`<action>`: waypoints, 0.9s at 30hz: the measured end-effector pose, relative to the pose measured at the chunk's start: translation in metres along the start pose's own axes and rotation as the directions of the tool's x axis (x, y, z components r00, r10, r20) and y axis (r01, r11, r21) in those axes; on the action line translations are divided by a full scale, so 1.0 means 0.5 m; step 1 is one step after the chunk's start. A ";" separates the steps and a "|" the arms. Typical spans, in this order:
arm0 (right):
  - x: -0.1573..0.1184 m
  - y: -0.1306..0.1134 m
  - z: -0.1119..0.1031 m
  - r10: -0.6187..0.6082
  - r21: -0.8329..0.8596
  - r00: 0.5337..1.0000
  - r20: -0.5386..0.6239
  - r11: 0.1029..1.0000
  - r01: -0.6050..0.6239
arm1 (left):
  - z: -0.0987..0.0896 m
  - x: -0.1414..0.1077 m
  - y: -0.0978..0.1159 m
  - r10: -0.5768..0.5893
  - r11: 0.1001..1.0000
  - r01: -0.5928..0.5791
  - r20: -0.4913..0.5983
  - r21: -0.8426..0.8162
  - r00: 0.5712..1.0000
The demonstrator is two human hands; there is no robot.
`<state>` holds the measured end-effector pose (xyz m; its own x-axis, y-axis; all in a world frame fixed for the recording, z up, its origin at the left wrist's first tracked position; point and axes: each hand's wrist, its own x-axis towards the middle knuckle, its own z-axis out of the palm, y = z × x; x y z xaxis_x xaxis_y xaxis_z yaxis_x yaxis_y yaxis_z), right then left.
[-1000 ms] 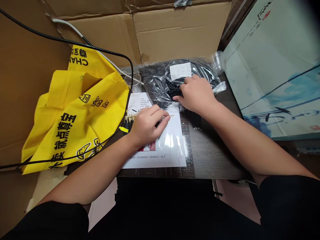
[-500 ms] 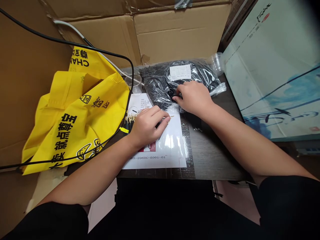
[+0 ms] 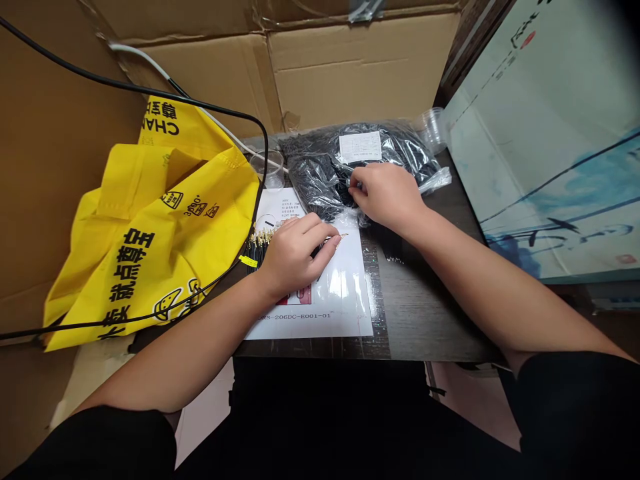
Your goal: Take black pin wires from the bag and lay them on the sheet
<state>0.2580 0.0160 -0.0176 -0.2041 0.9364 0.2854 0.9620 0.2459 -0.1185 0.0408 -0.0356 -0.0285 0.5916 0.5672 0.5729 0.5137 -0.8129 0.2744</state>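
My left hand (image 3: 300, 253) is closed over the printed sheet (image 3: 345, 300), fingers curled and thumb against the index finger. Out of its grip pokes the gold-coloured tip of a thin black wire (image 3: 344, 235). Beside that hand lies a bunch of black wires with gold-coloured ends (image 3: 257, 248), partly covered by it. At the mouth of a clear plastic bag (image 3: 315, 183) packed with black wires, my right hand (image 3: 383, 193) pinches with thumb and forefinger. Whatever sits between those fingertips is too small to make out. More dark strands (image 3: 393, 250) with shiny ends lie below the right wrist.
A yellow bag (image 3: 165, 220) lies at the left, with a black cable (image 3: 225, 107) looping over it. Clear plastic cups (image 3: 434, 130) stand by the bag of wires. Cardboard (image 3: 360, 73) closes off the back, and a pale printed box (image 3: 540, 180) stands at the right.
My right hand's fingertips have drawn together into a tighter pinch at the bag's mouth. The left hand has stayed nearly still.
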 end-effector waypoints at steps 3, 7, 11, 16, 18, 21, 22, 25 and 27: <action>0.000 -0.001 -0.002 0.016 0.030 1.000 -0.007 0.999 -0.015 | 0.000 -0.001 0.000 0.000 1.000 0.000 0.004 0.000 1.000; -0.003 -0.003 -0.006 0.013 0.045 0.999 -0.035 0.999 -0.012 | 0.001 -0.002 0.000 -0.004 1.000 0.004 0.006 0.006 1.000; -0.004 -0.004 -0.009 0.021 0.032 0.999 -0.040 0.999 -0.020 | 0.002 -0.002 0.000 -0.003 1.000 0.003 0.005 0.001 1.000; -0.003 0.000 -0.013 0.040 0.046 0.998 -0.044 0.998 -0.038 | 0.001 -0.001 0.000 -0.010 1.000 0.010 0.007 -0.002 1.000; -0.002 0.004 -0.016 0.052 0.073 0.997 -0.054 0.996 -0.048 | 0.000 -0.001 0.000 -0.010 1.000 0.010 0.007 -0.004 1.000; 0.001 0.009 -0.019 0.076 0.152 0.995 -0.065 0.986 -0.065 | 0.000 -0.001 0.000 -0.012 1.000 0.012 0.009 -0.006 1.000; 0.002 0.009 -0.020 0.082 0.187 0.994 -0.073 0.980 -0.067 | -0.001 -0.001 0.000 -0.015 1.000 0.015 0.010 -0.007 1.000; 0.004 0.004 -0.024 0.101 0.293 0.990 -0.096 0.954 -0.068 | 0.000 -0.001 0.000 -0.024 1.000 0.024 0.014 -0.012 1.000; 0.004 -0.001 -0.027 0.118 0.330 0.988 -0.104 0.941 -0.078 | 0.000 -0.001 0.000 -0.024 1.000 0.024 0.013 -0.013 1.000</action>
<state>0.2597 0.0144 -0.0039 -0.0693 0.9277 0.3668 0.8611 0.2413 -0.4475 0.0405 -0.0362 -0.0287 0.5869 0.5882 0.5564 0.5195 -0.8007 0.2984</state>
